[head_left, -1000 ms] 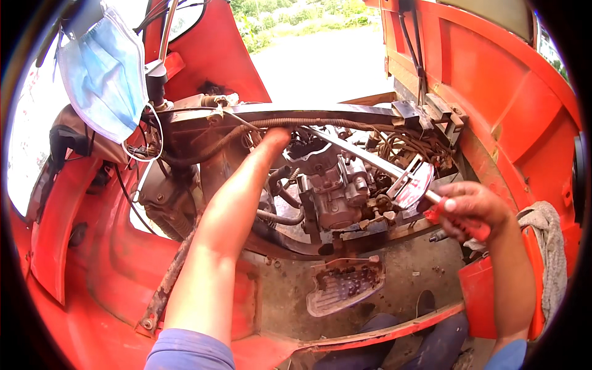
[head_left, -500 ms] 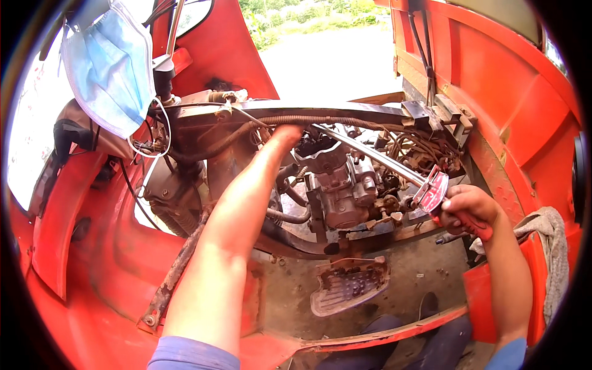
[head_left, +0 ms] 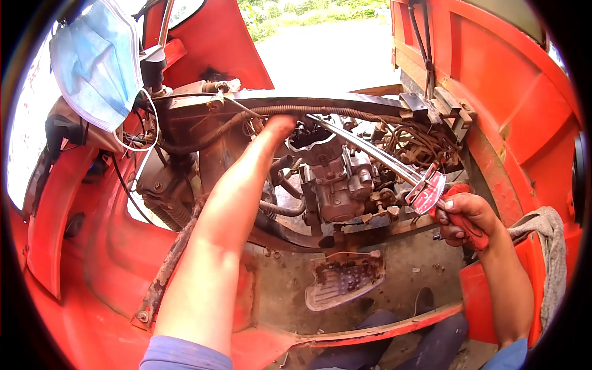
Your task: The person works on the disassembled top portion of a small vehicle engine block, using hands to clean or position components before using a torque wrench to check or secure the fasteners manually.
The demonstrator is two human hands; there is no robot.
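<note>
A beam-type torque wrench [head_left: 376, 154] with a long steel shaft, a red scale plate and a red handle slants across the open engine [head_left: 336, 191]. My right hand [head_left: 465, 216] is closed around its handle, at the lower right. My left hand [head_left: 283, 124] reaches to the wrench's far end, over the engine's open top. Its fingers are hidden beyond the wrist, beneath the ribbed hose [head_left: 333, 111], so its hold does not show. The wrench's head is hidden there too.
A black frame rail [head_left: 277, 98] crosses behind the engine. Red body panels [head_left: 505, 105] rise on both sides. A blue face mask [head_left: 98, 65] hangs at the upper left. A grey cloth [head_left: 546, 240] drapes at the right, and a dirty foot pedal [head_left: 345, 280] lies below the engine.
The view has shifted slightly. My right hand and the wrench handle have moved a little lower toward me; the shaft and its thin pointer rod show farther apart. My left hand stays at the far end.
</note>
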